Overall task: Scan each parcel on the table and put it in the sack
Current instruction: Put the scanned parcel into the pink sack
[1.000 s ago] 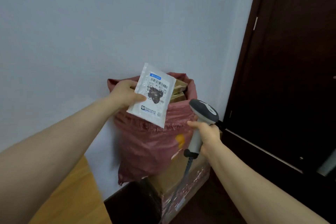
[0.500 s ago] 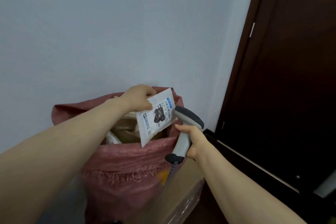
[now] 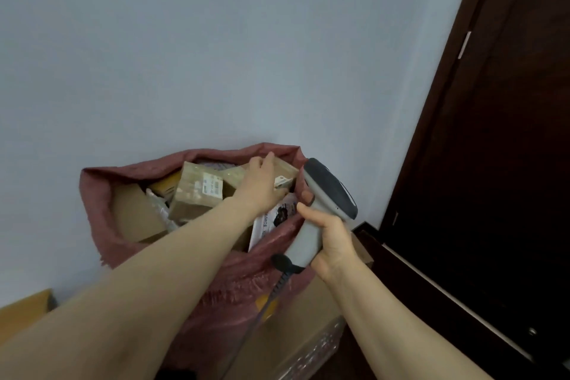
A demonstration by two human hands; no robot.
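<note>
The red woven sack [image 3: 101, 225] stands open against the wall, holding several cardboard parcels [image 3: 197, 191]. A flat white parcel [image 3: 271, 220] with a dark picture lies inside the sack's right side, against its wall. My left hand [image 3: 262, 183] is inside the sack mouth just above that parcel, its fingers stretched out over a taped box and gripping nothing. My right hand [image 3: 331, 239] grips the handle of the grey barcode scanner [image 3: 327, 191] beside the sack's right rim. The scanner's cable hangs down in front of the sack.
A dark wooden door [image 3: 493, 163] and its frame fill the right side. The sack sits on a plastic-wrapped cardboard box [image 3: 308, 321]. A wooden table corner [image 3: 24, 308] shows at lower left. A pale wall is behind the sack.
My left hand carried the white parcel down into the sack and let go of it; the parcel now lies inside. The right hand with the scanner stayed beside the rim.
</note>
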